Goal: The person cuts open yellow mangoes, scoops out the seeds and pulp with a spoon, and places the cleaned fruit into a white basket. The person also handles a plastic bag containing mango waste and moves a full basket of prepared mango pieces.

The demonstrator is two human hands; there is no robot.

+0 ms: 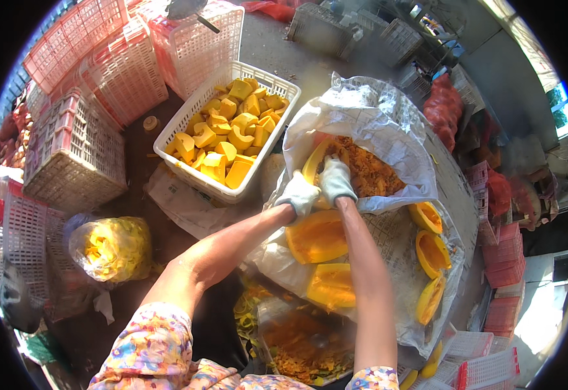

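Observation:
My left hand (299,196), in a white work glove, grips the near end of a pumpkin half (314,158). That half is tilted over a white woven sack (401,129), its mouth folded wide. My gloved right hand (336,178) reaches into the hollow of the same half; its fingertips are hidden, and I cannot see whether they hold a tool. Orange stringy pulp with seeds (374,173) is heaped inside the sack. Nearer to me, two hollowed pumpkin pieces (316,238) lie on white sheeting, partly behind my right forearm. Several more pumpkin halves (432,253) line the sheeting's right edge.
A white plastic crate (196,179) of peeled pumpkin chunks (240,139) stands at the upper left. Below it is a clear bag of yellow pieces (118,248). Pulp and peelings (308,346) lie before my lap. Stacked crates (74,156) rise at left; a red mesh sack (444,109) stands at right.

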